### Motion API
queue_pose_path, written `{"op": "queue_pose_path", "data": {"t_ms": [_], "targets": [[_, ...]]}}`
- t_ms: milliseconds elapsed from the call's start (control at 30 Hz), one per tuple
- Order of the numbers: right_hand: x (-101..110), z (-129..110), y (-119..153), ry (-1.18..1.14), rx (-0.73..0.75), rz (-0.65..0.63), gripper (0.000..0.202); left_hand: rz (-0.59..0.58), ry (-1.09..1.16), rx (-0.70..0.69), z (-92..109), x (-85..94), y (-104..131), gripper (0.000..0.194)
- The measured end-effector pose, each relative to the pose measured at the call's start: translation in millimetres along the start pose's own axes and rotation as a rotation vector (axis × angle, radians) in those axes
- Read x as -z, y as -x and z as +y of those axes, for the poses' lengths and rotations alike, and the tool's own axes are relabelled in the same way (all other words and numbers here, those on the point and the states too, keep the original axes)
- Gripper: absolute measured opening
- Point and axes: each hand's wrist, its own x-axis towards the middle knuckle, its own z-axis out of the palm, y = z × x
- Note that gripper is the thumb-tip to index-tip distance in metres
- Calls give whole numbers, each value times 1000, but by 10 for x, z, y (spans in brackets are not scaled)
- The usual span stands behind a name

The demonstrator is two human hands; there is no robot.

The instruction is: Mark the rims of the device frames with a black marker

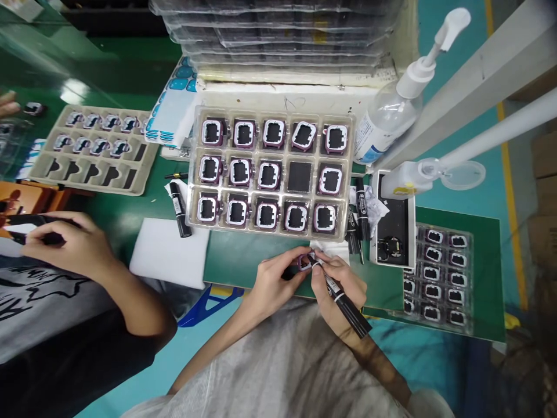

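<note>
My left hand (275, 283) is closed around a small purple-rimmed watch case (304, 263) at the front edge of the green table. In my right hand (339, 284) is a black marker pen (347, 305), its tip end meeting the case and its back end slanting down to the right. My fingers partly cover the case. Just beyond both hands lies a clear plastic tray (300, 232) of similar purple cases with white rims, each in its own compartment. One compartment (300, 176) in the middle row holds no case.
A pump bottle (385, 119) stands right of the tray, beside a box (411, 232) with a smaller bottle. More markers (362, 203) lie nearby. Another tray of cases (467, 278) is at right. White foam (169, 252) lies left, near a co-worker's hand (80, 244). Stacked trays (282, 35) rise behind.
</note>
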Motion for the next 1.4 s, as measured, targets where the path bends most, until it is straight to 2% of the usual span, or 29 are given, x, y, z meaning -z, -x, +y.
{"op": "queue_pose_path", "data": {"t_ms": [133,300,467,667,900,1200,1400], "targets": [[-26,16,5,15,18,10,17,-2,-6,20,20,10,-5,41],[-11,-9,-23,29,62,-17,28,-29,-24,16,42,32,-14,39],[-13,-24,-73,24,136,-15,27,-11,-43,3,45,22,-10,41],[6,-76,-113,26,149,-35,25,-35,-34,13,56,32,-13,40],[-23,-41,-80,25,142,14,24,-17,6,38,34,27,-1,41],[33,-41,-40,-11,67,-18,29,-27,240,214,43,8,-40,44],[39,-19,-29,-41,113,-49,36,-63,348,234,11,30,-57,51]]}}
